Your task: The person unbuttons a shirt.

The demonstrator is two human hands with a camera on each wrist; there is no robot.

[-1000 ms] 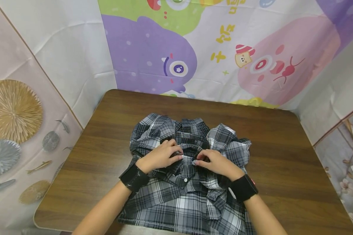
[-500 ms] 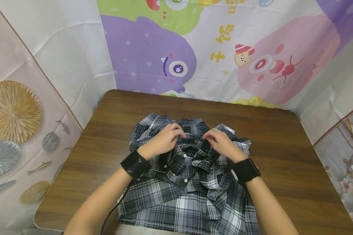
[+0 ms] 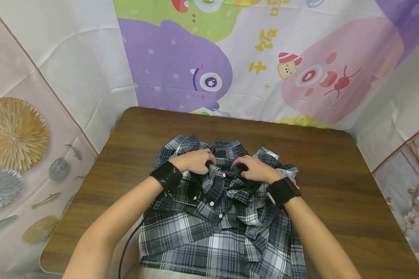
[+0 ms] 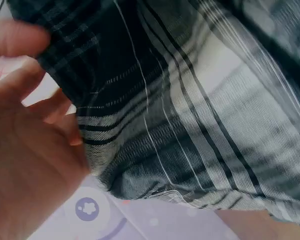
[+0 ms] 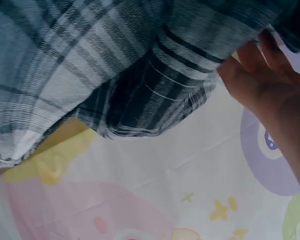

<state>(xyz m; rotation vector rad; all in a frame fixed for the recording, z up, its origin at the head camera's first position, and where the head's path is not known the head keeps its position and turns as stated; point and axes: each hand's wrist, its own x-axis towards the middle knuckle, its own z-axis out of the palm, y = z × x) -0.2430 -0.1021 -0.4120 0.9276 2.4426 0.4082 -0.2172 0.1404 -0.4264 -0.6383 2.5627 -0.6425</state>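
A grey, black and white plaid button-up shirt [image 3: 213,240] lies bunched on the table, its lower hem toward me. Small white buttons show along its front strip. My left hand [image 3: 195,161] pinches the shirt's front edge near the collar, lifting that strip a little. In the left wrist view, the thumb [image 4: 20,40] and fingers stand at the cloth's edge, fingers partly hidden behind it. My right hand [image 3: 256,168] hovers over the other front edge, fingers curved with a gap between thumb and forefinger. The right wrist view shows its fingers [image 5: 240,70] at the fabric's border.
The shirt rests on a brown wood-grain table [image 3: 335,201] with rounded corners. Behind it hangs a white curtain with cartoon figures [image 3: 181,69]. Black bands [image 3: 167,176] circle both wrists, and a thin black cable [image 3: 125,248] runs beside the left forearm.
Both hands have moved from the shirt's middle up toward the collar. The left front strip with its buttons has been raised and shifted right, and the right hand has moved slightly left.
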